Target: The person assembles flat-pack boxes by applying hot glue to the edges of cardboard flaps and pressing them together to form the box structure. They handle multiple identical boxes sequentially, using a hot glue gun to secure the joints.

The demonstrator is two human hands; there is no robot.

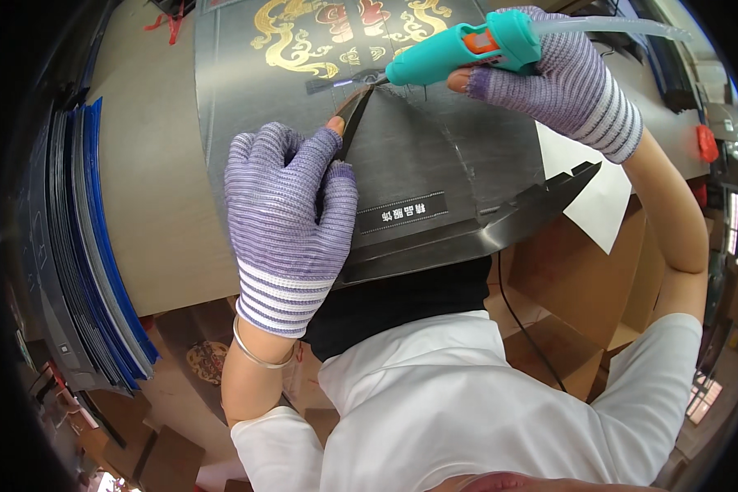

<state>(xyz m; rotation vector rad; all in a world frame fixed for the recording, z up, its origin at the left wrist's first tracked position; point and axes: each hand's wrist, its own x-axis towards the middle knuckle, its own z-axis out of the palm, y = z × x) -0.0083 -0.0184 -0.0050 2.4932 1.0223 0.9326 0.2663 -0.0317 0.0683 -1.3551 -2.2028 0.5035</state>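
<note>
A black, glossy sheet of printed card lies on the table in front of me, with gold scrollwork and red shapes at its far end. In its near part there is a small dark label. My left hand, in a purple-and-white striped knit glove with bare fingertips, pinches a thin raised black flap of the card. My right hand, gloved alike, grips a teal hot glue gun from the right. Out of its back runs a translucent glue stick. The nozzle meets the flap's upper end; whether glue is flowing I cannot tell.
At the table's left edge stands a stack of black and blue sheets. White paper sticks out beneath the card at right. Cardboard boxes and a black cable are below. A red scrap lies far left.
</note>
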